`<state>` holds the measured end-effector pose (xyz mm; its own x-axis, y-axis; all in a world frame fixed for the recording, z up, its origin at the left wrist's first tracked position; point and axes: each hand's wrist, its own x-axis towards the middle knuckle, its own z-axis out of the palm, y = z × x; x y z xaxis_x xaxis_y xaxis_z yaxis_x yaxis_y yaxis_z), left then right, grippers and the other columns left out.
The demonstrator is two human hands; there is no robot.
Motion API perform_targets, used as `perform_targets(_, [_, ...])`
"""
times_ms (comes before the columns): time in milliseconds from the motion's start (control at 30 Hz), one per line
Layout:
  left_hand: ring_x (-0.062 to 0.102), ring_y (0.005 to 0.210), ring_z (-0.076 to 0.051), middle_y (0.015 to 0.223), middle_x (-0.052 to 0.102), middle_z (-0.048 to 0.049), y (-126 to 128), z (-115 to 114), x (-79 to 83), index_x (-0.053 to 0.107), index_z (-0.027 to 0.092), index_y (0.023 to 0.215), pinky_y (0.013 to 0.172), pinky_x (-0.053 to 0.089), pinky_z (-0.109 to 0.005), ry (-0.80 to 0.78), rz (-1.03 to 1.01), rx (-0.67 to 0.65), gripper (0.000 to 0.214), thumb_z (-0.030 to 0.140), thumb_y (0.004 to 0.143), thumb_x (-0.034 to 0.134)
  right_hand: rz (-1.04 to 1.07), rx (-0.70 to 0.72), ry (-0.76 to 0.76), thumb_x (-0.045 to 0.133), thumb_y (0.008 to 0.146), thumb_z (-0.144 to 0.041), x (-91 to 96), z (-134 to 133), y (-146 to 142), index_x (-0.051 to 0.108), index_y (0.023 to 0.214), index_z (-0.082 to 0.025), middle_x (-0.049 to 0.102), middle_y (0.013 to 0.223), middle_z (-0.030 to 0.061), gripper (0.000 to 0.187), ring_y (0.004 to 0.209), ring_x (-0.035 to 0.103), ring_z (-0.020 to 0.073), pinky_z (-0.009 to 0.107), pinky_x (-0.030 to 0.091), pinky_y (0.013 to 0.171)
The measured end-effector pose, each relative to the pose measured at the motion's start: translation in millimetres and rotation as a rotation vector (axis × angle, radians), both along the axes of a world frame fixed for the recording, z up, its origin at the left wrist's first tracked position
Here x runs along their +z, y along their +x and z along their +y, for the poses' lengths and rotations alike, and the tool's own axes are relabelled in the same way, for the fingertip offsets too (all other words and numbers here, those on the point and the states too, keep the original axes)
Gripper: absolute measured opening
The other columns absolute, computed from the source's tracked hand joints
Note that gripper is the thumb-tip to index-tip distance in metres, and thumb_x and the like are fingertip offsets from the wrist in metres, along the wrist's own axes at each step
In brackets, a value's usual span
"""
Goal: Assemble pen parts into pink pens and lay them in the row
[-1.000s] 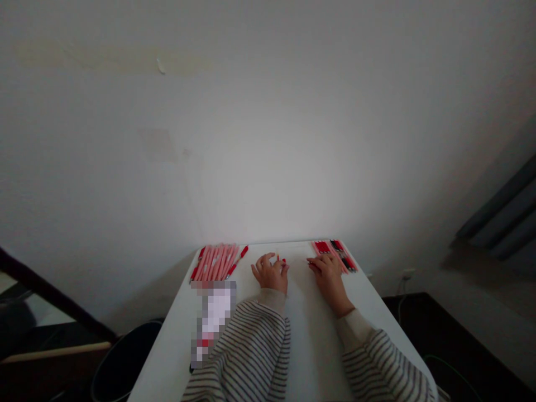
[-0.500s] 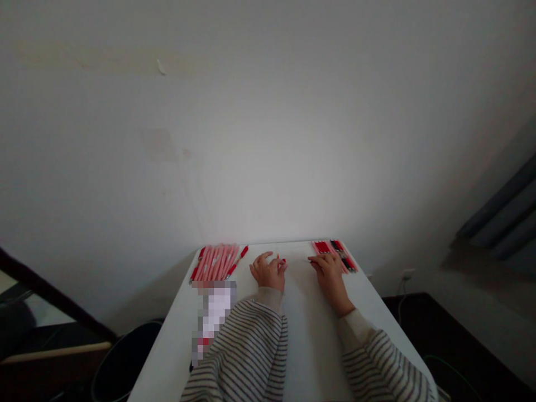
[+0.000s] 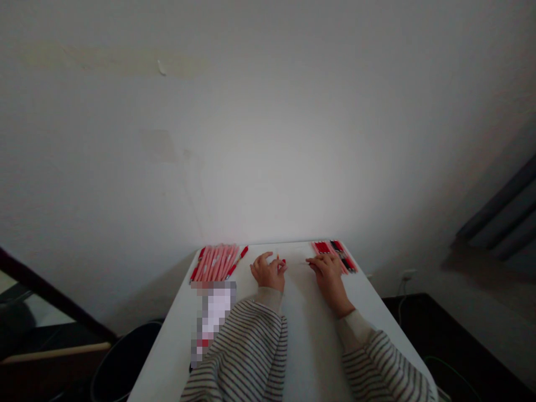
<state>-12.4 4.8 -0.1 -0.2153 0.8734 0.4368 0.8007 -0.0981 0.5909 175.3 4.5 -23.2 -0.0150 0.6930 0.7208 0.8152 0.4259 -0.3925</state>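
My left hand [image 3: 268, 272] rests on the white table [image 3: 310, 329] with its fingers curled round a small red pen part [image 3: 283, 261]. My right hand [image 3: 329, 272] lies a little to the right, fingers pinched on something thin that I cannot make out. A row of pink and red pens [image 3: 218, 261] lies at the table's far left. A smaller group of red and black pens [image 3: 335, 252] lies at the far right, just beyond my right hand. Both of my sleeves are striped.
A pixelated flat object [image 3: 211, 321] lies on the table left of my left arm. A dark round bin [image 3: 121, 363] stands on the floor at the left. The wall rises right behind the table. A wall socket [image 3: 407, 274] shows at the right.
My right hand has shifted slightly left toward my left hand. The pens have not moved.
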Motion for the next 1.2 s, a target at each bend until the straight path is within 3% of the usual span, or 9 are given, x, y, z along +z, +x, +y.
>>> perform_targets(300, [0.046, 0.113, -0.025, 0.117, 0.059, -0.0027, -4.4, 3.5, -4.6, 0.072, 0.029, 0.075, 0.098, 0.034, -0.046, 0.059, -0.001, -0.002, 0.006, 0.031, 0.071, 0.069, -0.014, 0.063, -0.070, 0.052, 0.087, -0.020, 2.8, -2.2, -3.5, 0.068, 0.093, -0.024, 0.060, 0.088, 0.0066, 0.018, 0.094, 0.046, 0.0237, 0.039, 0.040, 0.083])
perform_targets(500, [0.045, 0.115, -0.026, 0.119, 0.058, -0.0025, -6.3, 2.4, -5.4, 0.071, 0.029, 0.074, 0.101, 0.032, -0.047, 0.018, 0.004, -0.013, 0.006, 0.033, 0.072, 0.068, -0.026, 0.088, -0.087, 0.052, 0.088, -0.020, -0.1, -0.7, -3.7, 0.067, 0.093, -0.026, 0.060, 0.090, 0.0062, 0.017, 0.095, 0.046, 0.0234, 0.038, 0.040, 0.083])
perform_targets(733, [0.044, 0.115, -0.026, 0.121, 0.057, -0.0031, -7.5, 3.0, -6.5, 0.073, 0.030, 0.083, 0.100, 0.032, -0.046, -0.030, 0.030, -0.007, 0.014, 0.037, 0.076, 0.062, -0.026, 0.072, -0.089, 0.048, 0.089, -0.022, 11.6, -8.9, -8.2, 0.067, 0.094, -0.024, 0.058, 0.093, 0.0074, 0.019, 0.096, 0.046, 0.0237, 0.039, 0.040, 0.084])
perform_targets(1200, [0.047, 0.112, -0.024, 0.118, 0.060, -0.0029, -14.5, 7.7, -14.7, 0.073, 0.032, 0.081, 0.097, 0.035, -0.044, 0.010, 0.034, -0.078, 0.014, 0.039, 0.076, 0.062, 0.046, 0.144, -0.120, 0.046, 0.092, -0.032, 12.5, -6.8, -8.5, 0.068, 0.092, -0.025, 0.064, 0.087, 0.0061, 0.023, 0.094, 0.047, 0.0233, 0.041, 0.040, 0.086])
